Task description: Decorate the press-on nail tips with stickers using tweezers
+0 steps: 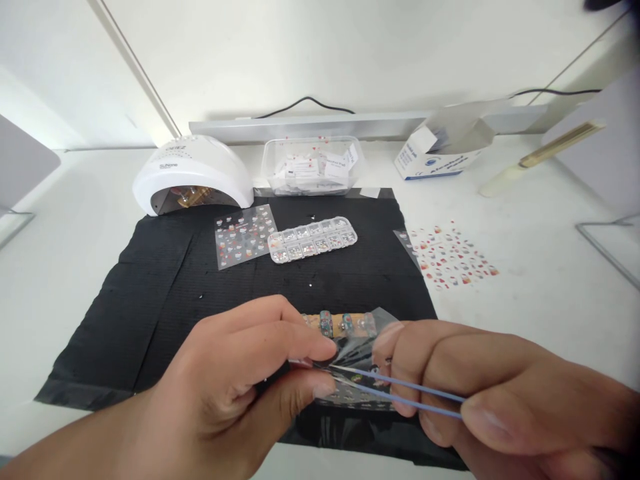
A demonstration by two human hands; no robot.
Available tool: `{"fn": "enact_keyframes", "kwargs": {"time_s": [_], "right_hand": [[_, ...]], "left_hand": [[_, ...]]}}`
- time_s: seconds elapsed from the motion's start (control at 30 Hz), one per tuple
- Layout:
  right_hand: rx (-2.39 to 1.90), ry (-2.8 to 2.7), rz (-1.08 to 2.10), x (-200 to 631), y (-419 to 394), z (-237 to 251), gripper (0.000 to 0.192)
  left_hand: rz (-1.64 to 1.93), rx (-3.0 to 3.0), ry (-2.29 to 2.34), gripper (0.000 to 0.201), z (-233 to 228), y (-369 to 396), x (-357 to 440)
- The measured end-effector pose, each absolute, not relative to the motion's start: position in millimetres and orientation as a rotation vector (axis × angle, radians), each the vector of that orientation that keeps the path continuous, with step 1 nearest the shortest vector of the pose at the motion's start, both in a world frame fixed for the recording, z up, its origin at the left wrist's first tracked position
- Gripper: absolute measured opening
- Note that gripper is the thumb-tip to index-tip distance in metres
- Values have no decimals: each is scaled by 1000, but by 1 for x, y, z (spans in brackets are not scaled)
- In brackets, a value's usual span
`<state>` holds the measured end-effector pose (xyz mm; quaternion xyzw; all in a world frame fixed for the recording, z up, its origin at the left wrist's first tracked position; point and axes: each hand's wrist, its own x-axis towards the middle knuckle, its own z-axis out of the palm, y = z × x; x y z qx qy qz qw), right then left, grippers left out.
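Note:
Between the thumb and index finger of my left hand [245,363] is the edge of a clear sticker sheet [357,393] with small printed designs. My right hand [480,380] grips a pair of blue tweezers [410,385]. Their two tips point left and meet the sheet close to my left fingertips; whether a sticker is between them I cannot tell. Some right fingers lie against the sheet's right side. Just beyond the sheet, a wooden strip carries several decorated false nails [326,324], partly hidden by my left hand.
On the black mat [165,313] lie a sticker sheet [245,237] and a compartment case of rhinestones [313,240]. Behind stand a white nail lamp [200,163], a clear tub of packets [313,167] and an alcohol pads box [445,157]. A brush [545,157] and another sticker sheet [453,257] are right.

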<state>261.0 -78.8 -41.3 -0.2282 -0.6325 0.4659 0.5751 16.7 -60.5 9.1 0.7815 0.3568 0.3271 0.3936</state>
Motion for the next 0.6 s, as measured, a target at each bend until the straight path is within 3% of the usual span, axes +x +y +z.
{"fn": "enact_keyframes", "kwargs": {"time_s": [0.6], "right_hand": [[-551,-1545,1071,252,-73,-24,23]], "left_hand": [[821,1968,880,24,8,-61,17]]}}
